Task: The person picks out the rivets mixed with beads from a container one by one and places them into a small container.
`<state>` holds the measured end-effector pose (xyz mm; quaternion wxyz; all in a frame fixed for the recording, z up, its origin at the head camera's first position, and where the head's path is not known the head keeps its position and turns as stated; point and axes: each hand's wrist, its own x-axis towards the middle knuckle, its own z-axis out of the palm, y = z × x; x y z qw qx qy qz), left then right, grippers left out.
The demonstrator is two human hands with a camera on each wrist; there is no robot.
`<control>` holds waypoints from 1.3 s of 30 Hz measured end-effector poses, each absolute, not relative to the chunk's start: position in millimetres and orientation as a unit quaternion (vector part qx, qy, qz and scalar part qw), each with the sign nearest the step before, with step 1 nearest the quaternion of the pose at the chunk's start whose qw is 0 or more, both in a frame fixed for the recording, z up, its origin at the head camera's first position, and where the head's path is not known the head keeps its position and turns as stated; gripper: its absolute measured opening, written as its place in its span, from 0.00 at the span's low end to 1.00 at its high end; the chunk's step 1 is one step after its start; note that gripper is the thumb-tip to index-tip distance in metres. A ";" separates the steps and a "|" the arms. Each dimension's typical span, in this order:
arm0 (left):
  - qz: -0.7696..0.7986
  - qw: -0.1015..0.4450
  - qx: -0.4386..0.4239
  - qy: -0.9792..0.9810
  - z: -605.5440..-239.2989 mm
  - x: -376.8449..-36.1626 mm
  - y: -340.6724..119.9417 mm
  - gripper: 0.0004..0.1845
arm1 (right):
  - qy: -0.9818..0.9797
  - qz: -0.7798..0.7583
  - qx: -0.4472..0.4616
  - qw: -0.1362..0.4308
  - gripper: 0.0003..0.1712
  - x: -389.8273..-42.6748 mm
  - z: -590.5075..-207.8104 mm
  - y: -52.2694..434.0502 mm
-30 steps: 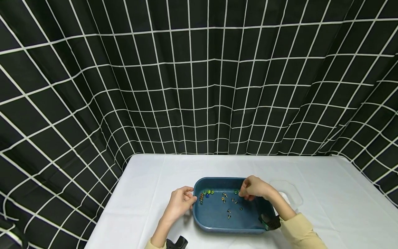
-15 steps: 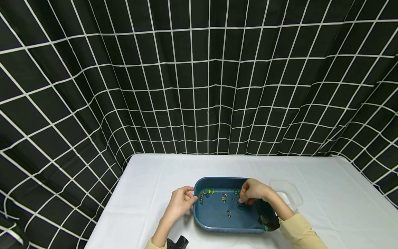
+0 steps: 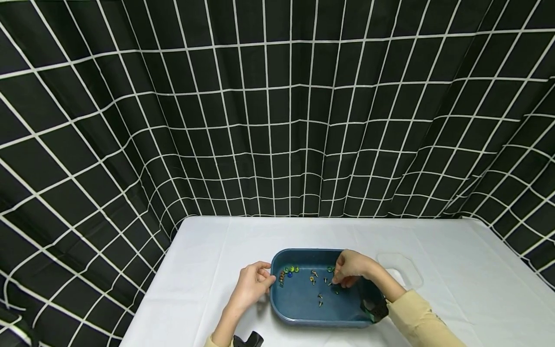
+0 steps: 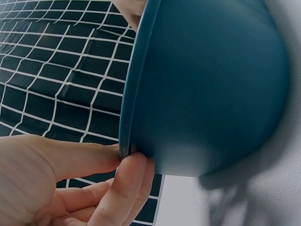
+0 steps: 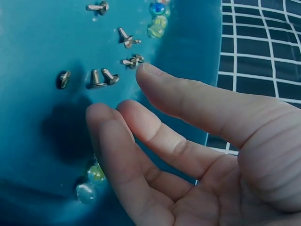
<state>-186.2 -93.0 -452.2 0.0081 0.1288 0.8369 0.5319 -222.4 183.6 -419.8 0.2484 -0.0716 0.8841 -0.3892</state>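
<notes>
The right hand [image 3: 352,272] reaches down into the tray [image 3: 299,313], fingers [image 5: 155,136] loosely spread and holding nothing, fingertips just above the screws [image 5: 103,77] on the floor of the tray. The left hand [image 3: 251,284] steadies the tray from outside, pinching its left rim [image 4: 126,122] between thumb and curled forefinger.

Judging by how things lie, the picking has barely begun: several screws lie scattered over the middle of the tray [image 3: 320,289], and a cluster of beads [image 3: 289,270] sits at its far left corner, with a couple more near the right hand [image 5: 91,181]. Nothing shows as lifted out.

Just right of the tray on the white worktop [image 3: 455,289] lies a clear lid or shallow container [image 3: 401,270]; whether anything is in it I cannot tell. The screws and beads lie mixed and close together, so the small pieces crowd one another under the fingertips. Behind hangs a black gridded curtain [image 3: 277,120].
</notes>
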 end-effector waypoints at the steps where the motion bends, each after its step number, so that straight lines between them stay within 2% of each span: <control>1: 0.533 0.007 0.129 0.836 -452.7 -186.1 -92.9 0.17 | 0.886 -0.385 -0.069 0.249 0.10 -222.5 -419.7 182.6; 13: 0.541 0.010 0.130 0.831 -452.2 -184.7 -92.0 0.17 | 0.914 -0.321 -0.015 0.249 0.09 -226.1 -427.9 174.2; 39: 0.543 0.015 0.127 0.830 -451.9 -184.8 -94.4 0.17 | 0.930 -0.277 -0.041 0.239 0.11 -223.7 -431.5 163.8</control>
